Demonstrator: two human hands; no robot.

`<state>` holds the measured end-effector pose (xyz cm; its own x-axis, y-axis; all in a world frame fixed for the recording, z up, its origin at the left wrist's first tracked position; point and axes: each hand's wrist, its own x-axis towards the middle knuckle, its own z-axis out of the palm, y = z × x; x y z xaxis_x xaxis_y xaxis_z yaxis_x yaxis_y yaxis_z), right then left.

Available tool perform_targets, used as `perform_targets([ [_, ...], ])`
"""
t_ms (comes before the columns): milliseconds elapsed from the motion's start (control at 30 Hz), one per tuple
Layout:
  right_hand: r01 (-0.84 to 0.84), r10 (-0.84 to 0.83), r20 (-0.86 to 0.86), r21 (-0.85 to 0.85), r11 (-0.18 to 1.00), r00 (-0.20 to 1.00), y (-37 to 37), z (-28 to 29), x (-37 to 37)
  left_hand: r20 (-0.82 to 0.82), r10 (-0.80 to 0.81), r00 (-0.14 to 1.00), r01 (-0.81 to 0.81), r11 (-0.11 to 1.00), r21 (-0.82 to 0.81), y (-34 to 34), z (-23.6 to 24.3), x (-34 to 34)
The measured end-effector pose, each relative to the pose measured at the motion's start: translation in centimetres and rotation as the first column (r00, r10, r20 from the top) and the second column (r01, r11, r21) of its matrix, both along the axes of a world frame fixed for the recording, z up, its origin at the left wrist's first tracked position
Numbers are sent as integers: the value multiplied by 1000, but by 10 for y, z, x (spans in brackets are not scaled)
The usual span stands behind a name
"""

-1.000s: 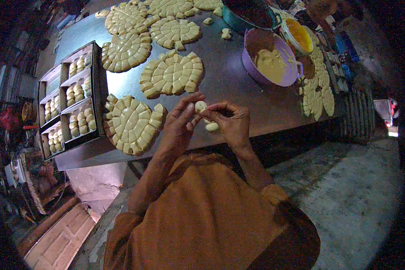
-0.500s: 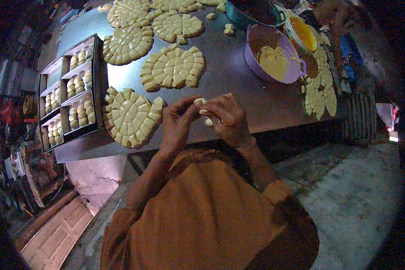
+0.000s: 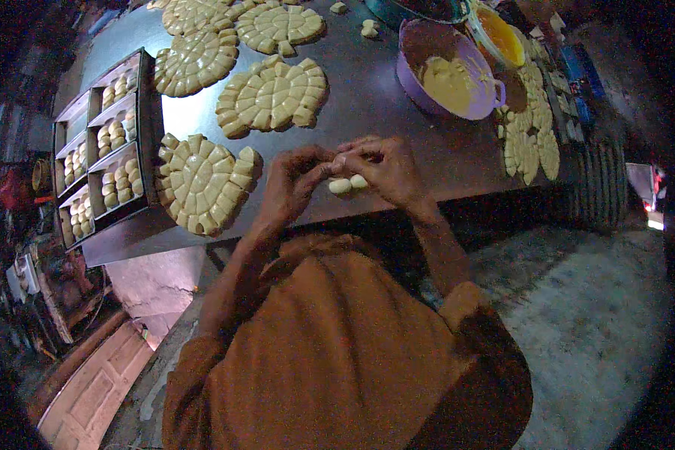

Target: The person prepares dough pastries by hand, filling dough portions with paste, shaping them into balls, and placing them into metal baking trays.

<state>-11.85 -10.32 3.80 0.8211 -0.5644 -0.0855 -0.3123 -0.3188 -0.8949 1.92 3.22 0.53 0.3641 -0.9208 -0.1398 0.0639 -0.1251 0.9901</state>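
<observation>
My left hand (image 3: 296, 180) and my right hand (image 3: 382, 166) meet fingertip to fingertip over the near edge of a dark metal table (image 3: 397, 127). Between them they pinch a small pale piece of dough (image 3: 348, 184), which hangs in two little lumps under my right fingers. Just left of my left hand lies a round cluster of dough pieces (image 3: 202, 181) pressed side by side on the table.
More round dough clusters (image 3: 274, 94) lie farther back. A purple bowl of yellow filling (image 3: 450, 71) stands at the back right, with an orange-filled bowl (image 3: 499, 34) behind it. A black tray of dough balls (image 3: 101, 146) sits at the left. Grey floor (image 3: 577, 322) lies at the right.
My hands have drawn closer together and shifted slightly toward the table edge; the dough piece now hangs below my right fingers instead of sitting between the raised fingertips.
</observation>
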Motion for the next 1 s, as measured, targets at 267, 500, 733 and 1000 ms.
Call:
perform_targets([
  [267, 26, 22, -146, 315, 949, 989, -46, 6, -10, -227, 23, 974, -76, 970, -229, -33, 12, -12],
  [500, -128, 129, 17, 291, 948, 991, -67, -6, -21, -498, -116, 859, -28, 962, -272, -51, 13, -25],
  [733, -168, 167, -95, -2, 986, 981, -101, -40, -31, 502, 139, 854, -79, 987, -139, -56, -40, -43],
  [1000, -271, 260, -89, -454, 849, 962, -94, -137, -23, 931, -39, 364, 105, 994, 1, -40, -98, -83],
])
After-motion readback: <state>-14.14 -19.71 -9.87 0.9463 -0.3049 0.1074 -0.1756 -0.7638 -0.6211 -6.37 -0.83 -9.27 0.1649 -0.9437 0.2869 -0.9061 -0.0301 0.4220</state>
